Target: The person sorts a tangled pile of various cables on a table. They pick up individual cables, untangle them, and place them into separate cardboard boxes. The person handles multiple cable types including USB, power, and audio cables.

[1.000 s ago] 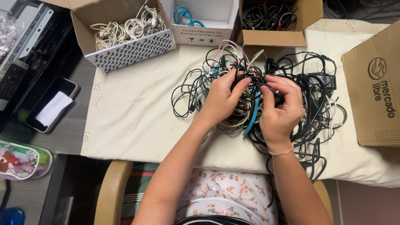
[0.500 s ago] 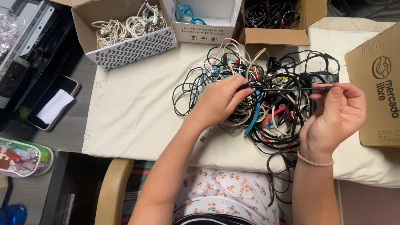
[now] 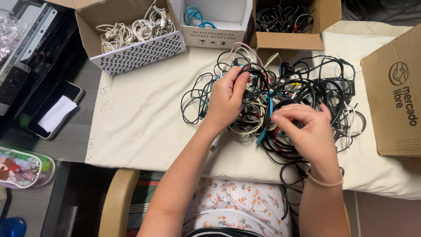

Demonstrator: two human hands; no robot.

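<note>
Both hands are in the cable tangle point(image 3: 280, 101), which sits on the cloth-covered tabletop point(image 3: 144, 118), right of centre.

Left hand point(image 3: 226, 98): fingers closed in a pinch on a black cable point(image 3: 258, 72) at the top-left edge of the pile, lifting a loop clear, probably so that strand can be told apart from the rest.

Right hand point(image 3: 307, 131): over the lower middle of the pile, fingers curled and pointing left, tips bunched near a blue cable point(image 3: 268, 118). It's motion-blurred, so I can't tell if it's actually gripping a strand or just resting on them.

Pile is mostly black leads with some white, grey, red, yellow and one pink loop at the top.

Three open boxes line the far edge, apparently one per cable colour:
- patterned box point(image 3: 140, 52), left, holds white cables
- white box point(image 3: 215, 37), middle, holds a blue cable
- brown cardboard box point(image 3: 285, 41), right, holds black cables

Another cardboard box point(image 3: 394, 92) lies at the right edge. A phone point(image 3: 55, 109) sits on the dark surface off to the left, well apart from the work.
</note>
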